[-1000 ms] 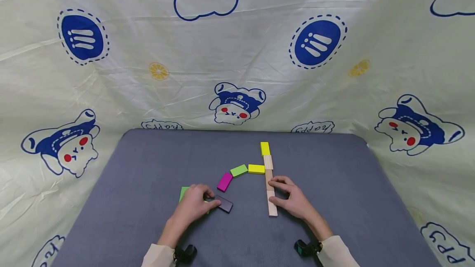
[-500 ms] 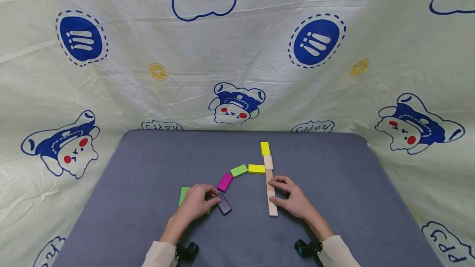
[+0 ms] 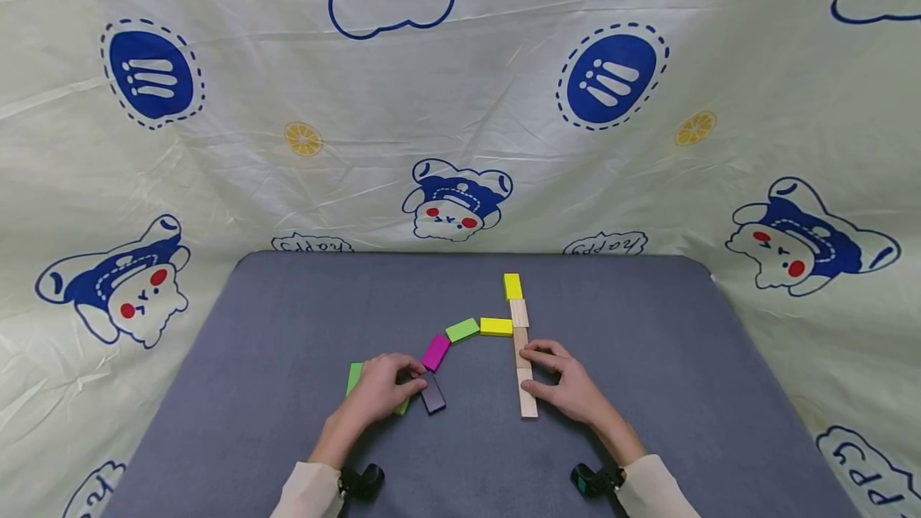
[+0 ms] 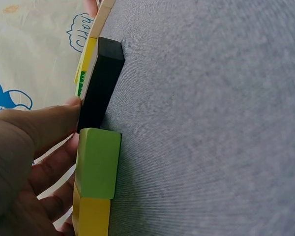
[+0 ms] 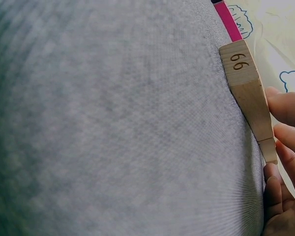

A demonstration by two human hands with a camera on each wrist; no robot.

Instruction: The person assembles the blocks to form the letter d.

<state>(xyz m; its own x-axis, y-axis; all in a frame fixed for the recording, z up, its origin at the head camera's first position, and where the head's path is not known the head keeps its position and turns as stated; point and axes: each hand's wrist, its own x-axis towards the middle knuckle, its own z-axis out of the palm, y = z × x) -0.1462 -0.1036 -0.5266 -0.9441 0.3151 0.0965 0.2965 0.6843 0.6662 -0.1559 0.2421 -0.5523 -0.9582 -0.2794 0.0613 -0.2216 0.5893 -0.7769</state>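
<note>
A black wooden block (image 3: 433, 395) lies slanted on the table, and my left hand (image 3: 379, 384) pinches its far left end. In the left wrist view the thumb presses the block's upper face; a green block (image 4: 98, 162) and a yellow block (image 4: 92, 216) adjoin its near end. Just beyond the black block a magenta block (image 3: 436, 352) starts a curve through a green block (image 3: 462, 331) to a yellow block (image 3: 496, 327). My right hand (image 3: 568, 382) touches the right side of the straight plain-wood row (image 3: 528, 394), thumb on the nearest block, marked 66 (image 5: 237, 61).
Another green block (image 3: 354, 376) shows left of my left hand, partly covered by it. The straight row ends at the back with a yellow block (image 3: 512, 286). A grey cloth-covered table (image 3: 647, 326) lies beneath everything, with a printed curtain (image 3: 460, 102) behind.
My left hand has swung the black block clockwise, so it points more toward me and its far end sits close to the magenta block. The right hand has stayed in place.
</note>
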